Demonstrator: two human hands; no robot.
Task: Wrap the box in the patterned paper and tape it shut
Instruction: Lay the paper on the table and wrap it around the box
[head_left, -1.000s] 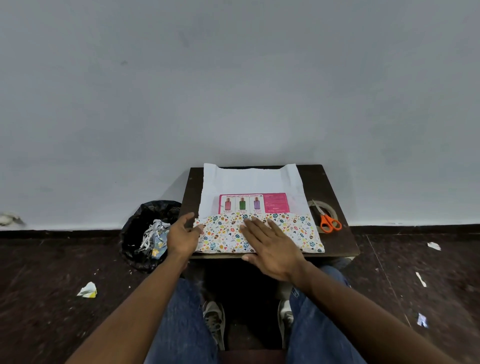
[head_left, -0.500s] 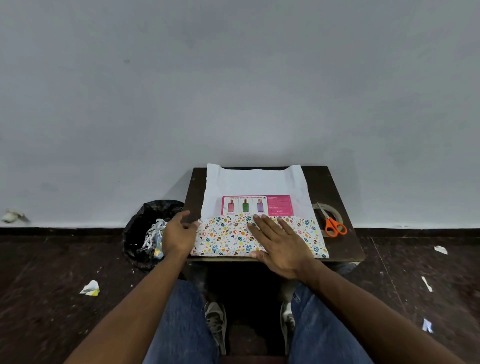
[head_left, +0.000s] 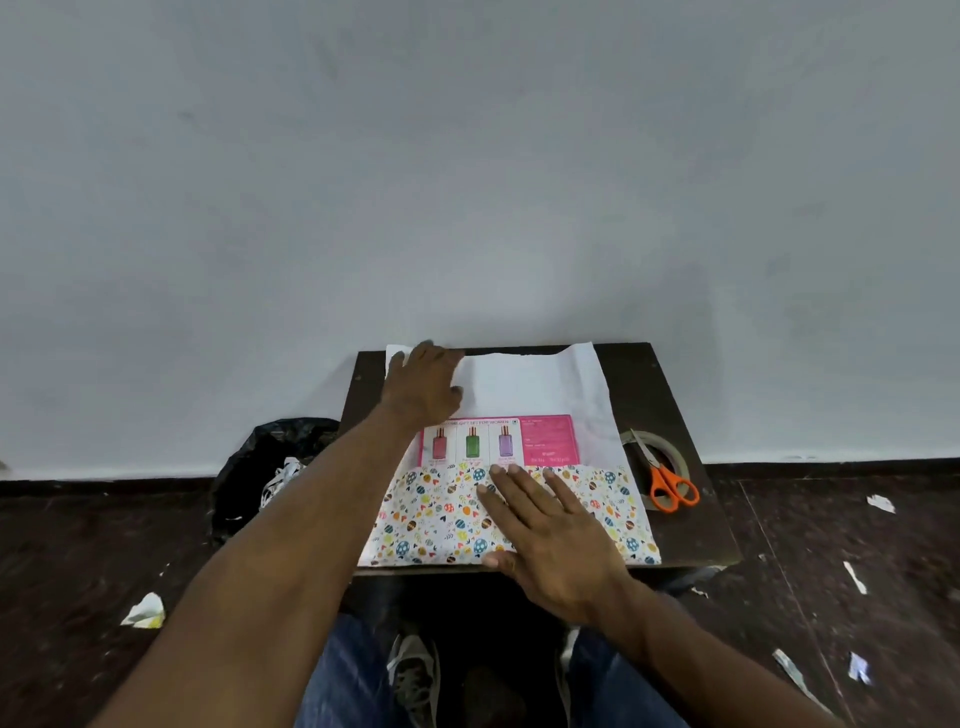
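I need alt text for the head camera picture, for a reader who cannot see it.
A person's right hand presses flat the patterned paper folded over a pink box, while the left hand reaches to the paper's far white edge on a small dark table. Orange scissors lie on a tape roll at right.

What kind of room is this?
Probably a plain, bare room used as a makeshift craft spot, not a shop. There is a small dark table against a blank wall, paper scraps on the dark floor, and a black bin bag of offcuts.
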